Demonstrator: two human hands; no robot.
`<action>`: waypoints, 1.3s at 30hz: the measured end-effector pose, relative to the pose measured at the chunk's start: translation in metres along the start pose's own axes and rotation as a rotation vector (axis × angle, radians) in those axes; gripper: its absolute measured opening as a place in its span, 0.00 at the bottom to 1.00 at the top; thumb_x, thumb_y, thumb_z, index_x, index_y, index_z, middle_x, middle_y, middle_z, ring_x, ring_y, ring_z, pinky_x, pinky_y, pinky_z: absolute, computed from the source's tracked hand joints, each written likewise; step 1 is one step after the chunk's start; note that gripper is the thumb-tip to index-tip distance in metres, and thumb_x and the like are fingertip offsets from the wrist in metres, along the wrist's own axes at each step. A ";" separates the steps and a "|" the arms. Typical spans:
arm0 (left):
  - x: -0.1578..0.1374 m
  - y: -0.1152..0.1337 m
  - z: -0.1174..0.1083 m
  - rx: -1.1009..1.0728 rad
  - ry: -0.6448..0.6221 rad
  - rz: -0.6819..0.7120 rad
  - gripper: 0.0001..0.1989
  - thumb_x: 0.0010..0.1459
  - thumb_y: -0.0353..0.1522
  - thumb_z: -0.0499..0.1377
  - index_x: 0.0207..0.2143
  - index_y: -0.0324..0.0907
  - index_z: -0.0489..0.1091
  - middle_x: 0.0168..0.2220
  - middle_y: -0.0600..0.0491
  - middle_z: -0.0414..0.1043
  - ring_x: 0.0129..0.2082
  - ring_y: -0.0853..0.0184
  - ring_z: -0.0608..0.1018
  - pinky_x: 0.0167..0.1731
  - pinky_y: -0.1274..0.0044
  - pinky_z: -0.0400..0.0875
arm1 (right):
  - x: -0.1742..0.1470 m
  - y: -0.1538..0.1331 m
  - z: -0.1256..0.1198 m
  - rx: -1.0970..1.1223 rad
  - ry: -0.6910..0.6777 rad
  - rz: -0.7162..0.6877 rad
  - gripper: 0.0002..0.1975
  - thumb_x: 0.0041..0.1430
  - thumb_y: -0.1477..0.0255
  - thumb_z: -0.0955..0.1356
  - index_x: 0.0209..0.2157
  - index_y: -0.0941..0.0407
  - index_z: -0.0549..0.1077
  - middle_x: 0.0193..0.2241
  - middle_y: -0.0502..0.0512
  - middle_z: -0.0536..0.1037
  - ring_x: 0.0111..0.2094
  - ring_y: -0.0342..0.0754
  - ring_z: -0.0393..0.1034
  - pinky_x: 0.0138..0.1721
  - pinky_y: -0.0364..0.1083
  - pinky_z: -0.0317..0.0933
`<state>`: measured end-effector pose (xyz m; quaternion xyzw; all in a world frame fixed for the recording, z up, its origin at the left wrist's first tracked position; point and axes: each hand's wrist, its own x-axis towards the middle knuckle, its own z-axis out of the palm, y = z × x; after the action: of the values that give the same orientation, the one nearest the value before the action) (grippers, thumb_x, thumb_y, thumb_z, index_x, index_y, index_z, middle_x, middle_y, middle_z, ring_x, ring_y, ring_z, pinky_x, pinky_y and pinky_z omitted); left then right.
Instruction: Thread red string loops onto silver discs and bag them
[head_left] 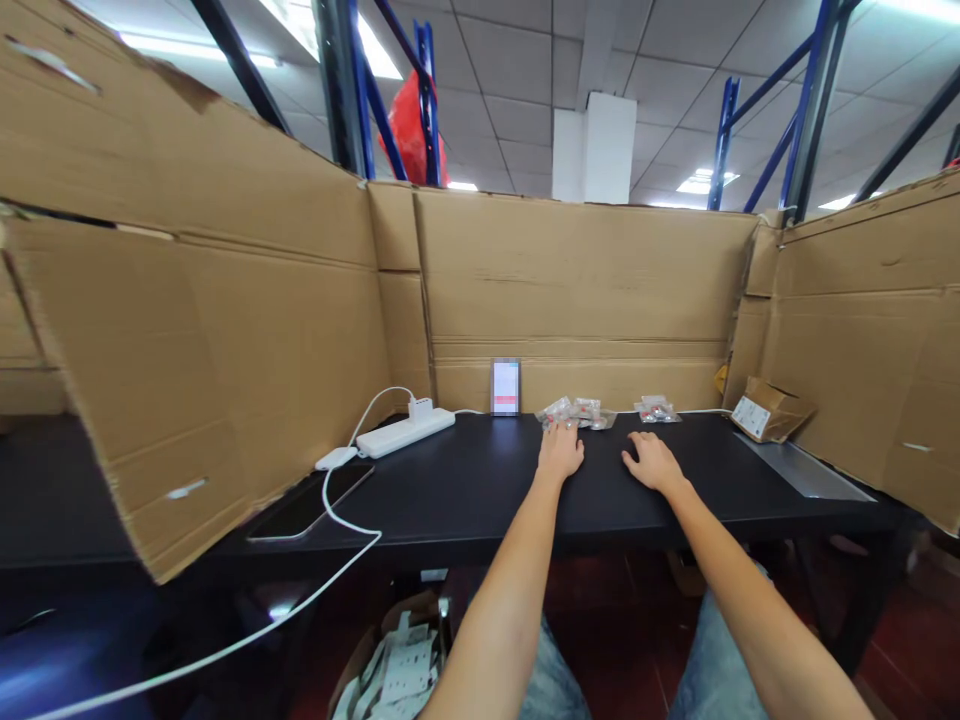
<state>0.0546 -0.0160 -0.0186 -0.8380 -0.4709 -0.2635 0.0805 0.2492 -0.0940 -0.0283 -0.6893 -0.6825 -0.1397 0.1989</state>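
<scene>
My left hand [561, 454] is stretched forward over the black table, its fingers extended to the near edge of several small clear plastic bags [592, 411]. Whether the fingertips touch the plastic or stop just short of it, I cannot tell. My right hand [654, 461] rests low over the tabletop with thumb and fingers apart, holding nothing. Beyond it lies another clear bag [656, 409] with small reddish and pale contents too small to name. A phone [506, 387] with a lit screen stands upright behind, left of the bags.
A white power strip [406, 433] with a plugged-in charger and trailing cable [341, 570] occupies the left side. A flat dark tablet-like slab [315, 503] lies near it. An opened brown carton [772, 409] sits at right. Cardboard walls [585, 270] enclose the back and sides.
</scene>
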 end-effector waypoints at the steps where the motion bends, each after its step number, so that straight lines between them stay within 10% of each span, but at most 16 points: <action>1: 0.003 0.000 0.002 0.006 0.013 -0.011 0.17 0.61 0.34 0.52 0.49 0.36 0.68 0.50 0.37 0.68 0.54 0.49 0.66 0.52 0.62 0.60 | 0.006 -0.007 0.004 0.006 -0.009 -0.009 0.19 0.63 0.65 0.62 0.52 0.59 0.69 0.47 0.66 0.75 0.50 0.58 0.67 0.50 0.50 0.58; 11: 0.034 -0.012 0.032 0.033 -0.041 0.010 0.32 0.60 0.42 0.52 0.64 0.39 0.55 0.66 0.39 0.50 0.66 0.45 0.47 0.61 0.54 0.39 | 0.053 -0.027 0.038 0.063 -0.131 0.008 0.36 0.63 0.57 0.60 0.65 0.64 0.52 0.66 0.70 0.50 0.64 0.63 0.49 0.57 0.56 0.51; 20: 0.051 -0.023 0.051 0.032 -0.255 0.033 0.33 0.62 0.48 0.43 0.66 0.48 0.50 0.69 0.51 0.44 0.68 0.48 0.45 0.62 0.51 0.34 | 0.063 -0.030 0.034 0.041 -0.095 0.055 0.20 0.65 0.65 0.59 0.47 0.61 0.75 0.47 0.68 0.76 0.50 0.59 0.69 0.49 0.51 0.58; 29: 0.060 -0.027 0.057 0.027 -0.255 0.059 0.39 0.62 0.51 0.41 0.68 0.39 0.40 0.69 0.44 0.40 0.68 0.46 0.40 0.60 0.49 0.31 | 0.067 -0.025 0.033 -0.055 0.058 0.184 0.19 0.66 0.66 0.59 0.51 0.62 0.70 0.54 0.71 0.69 0.55 0.61 0.59 0.54 0.56 0.50; 39: 0.060 -0.016 0.035 0.062 -0.064 0.247 0.33 0.63 0.46 0.48 0.64 0.37 0.55 0.65 0.40 0.53 0.66 0.49 0.50 0.62 0.56 0.39 | 0.079 -0.017 0.040 -0.009 0.003 0.106 0.12 0.66 0.70 0.60 0.46 0.61 0.70 0.43 0.66 0.76 0.47 0.56 0.69 0.48 0.51 0.57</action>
<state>0.0787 0.0505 -0.0189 -0.8947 -0.3745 -0.2101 0.1229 0.2318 -0.0058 -0.0253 -0.7251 -0.6442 -0.1329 0.2040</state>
